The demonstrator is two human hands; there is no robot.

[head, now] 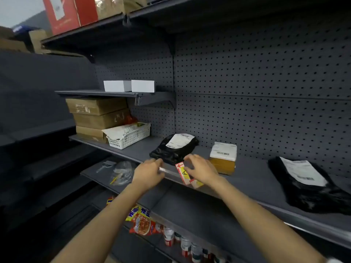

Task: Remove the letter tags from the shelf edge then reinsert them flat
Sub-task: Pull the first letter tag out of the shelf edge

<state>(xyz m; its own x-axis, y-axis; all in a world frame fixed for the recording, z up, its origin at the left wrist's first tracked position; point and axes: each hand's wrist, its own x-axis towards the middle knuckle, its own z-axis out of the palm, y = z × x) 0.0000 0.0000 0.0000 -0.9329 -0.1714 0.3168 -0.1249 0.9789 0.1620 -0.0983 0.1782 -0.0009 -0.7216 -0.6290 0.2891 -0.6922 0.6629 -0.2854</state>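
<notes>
Head view: right hand (pixel 201 170) pinches tilted "A" letter tag (pixel 183 173) at shelf edge (pixel 167 170), left hand (pixel 150 172) curled over strip w/ nothing seen in it; prob best to brace strip, slide tag in square.

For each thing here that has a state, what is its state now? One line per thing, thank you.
Letter tag "A": tilted at the shelf edge, not flat, right hand on it.
Second tag: crooked, under the right hand.
Clear edge strip: on the shelf edge, left hand on it.
Left hand: fingers curled over the strip.
Right hand: grip pinching the "A" tag.
White basket: filled, no lid.
</notes>
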